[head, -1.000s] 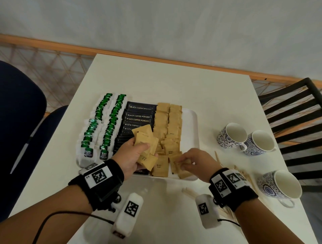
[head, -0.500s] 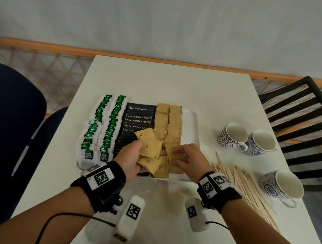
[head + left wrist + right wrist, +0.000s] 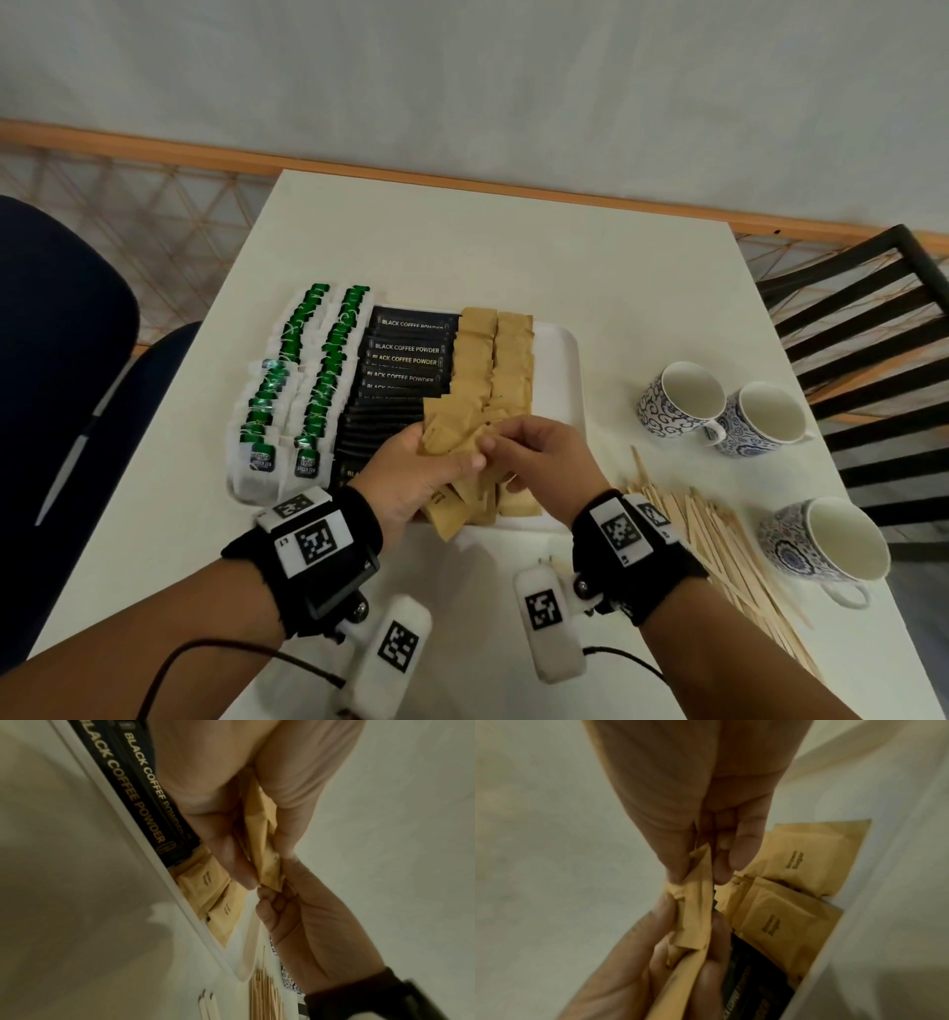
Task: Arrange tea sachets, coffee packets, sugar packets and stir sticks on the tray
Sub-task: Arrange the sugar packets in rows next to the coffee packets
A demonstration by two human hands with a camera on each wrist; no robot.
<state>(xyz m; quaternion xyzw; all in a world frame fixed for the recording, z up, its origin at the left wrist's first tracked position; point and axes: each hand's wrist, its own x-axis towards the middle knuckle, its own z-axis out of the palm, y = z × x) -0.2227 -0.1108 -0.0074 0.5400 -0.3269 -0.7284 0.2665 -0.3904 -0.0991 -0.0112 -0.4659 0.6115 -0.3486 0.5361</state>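
Gripping sugar packets (image 3: 452, 431), left hand (image 3: 411, 473); right hand (image 3: 544, 457) pinches one.

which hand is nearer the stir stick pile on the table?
Right. The right hand is over the tray's near right part, just left of the stir sticks, pinching a sugar packet. The left hand is farther left, over the coffee packets, holding a sugar packet stack.

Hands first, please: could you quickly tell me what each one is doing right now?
Left hand: closed, holding a fanned stack of brown sugar packets over the tray.
Right hand: closed, pinching a packet at the edge of that stack.
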